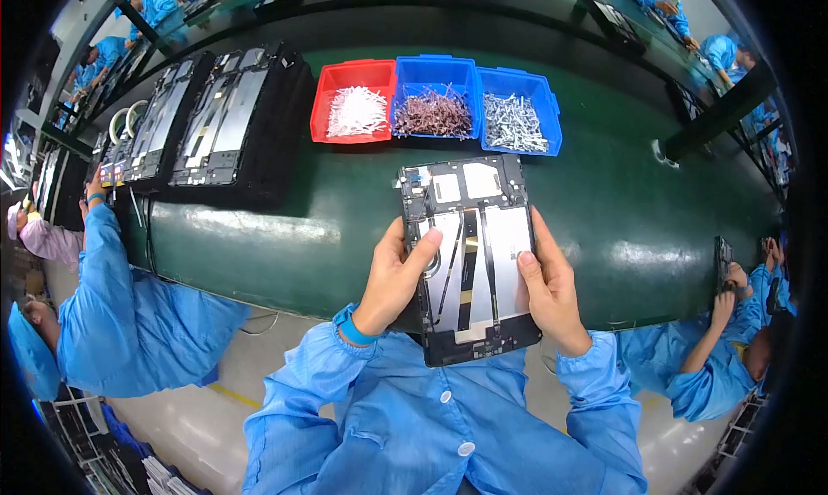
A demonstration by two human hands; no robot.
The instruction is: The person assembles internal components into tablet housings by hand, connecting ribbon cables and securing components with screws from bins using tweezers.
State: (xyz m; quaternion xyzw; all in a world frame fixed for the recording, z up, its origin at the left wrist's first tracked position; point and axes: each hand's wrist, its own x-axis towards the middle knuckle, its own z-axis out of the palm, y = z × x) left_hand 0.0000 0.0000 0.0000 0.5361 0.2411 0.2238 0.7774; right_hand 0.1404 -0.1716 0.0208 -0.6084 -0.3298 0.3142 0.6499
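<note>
An opened tablet point(466, 271), its silver inner plates, dark ribbon cables and black frame facing up, is held in both hands above the table's near edge. My left hand point(394, 271) grips its left side, thumb lying on the inner face. On the opposite side, my right hand point(552, 284) is closed round the edge, its thumb also pressed on top. The fingers beneath the tablet are hidden. Just beyond it stand a red bin point(321, 107) of white small parts, a blue bin point(435, 61) of brownish small parts and another blue bin point(552, 115) of silvery small parts.
Stacks of opened tablets in black trays point(267, 133) stand at the left on the green table point(621, 202). A co-worker in blue point(138, 314) sits left; another point(699, 340) handles a dark device point(723, 262) at right. A dark post point(716, 120) rises at the far right.
</note>
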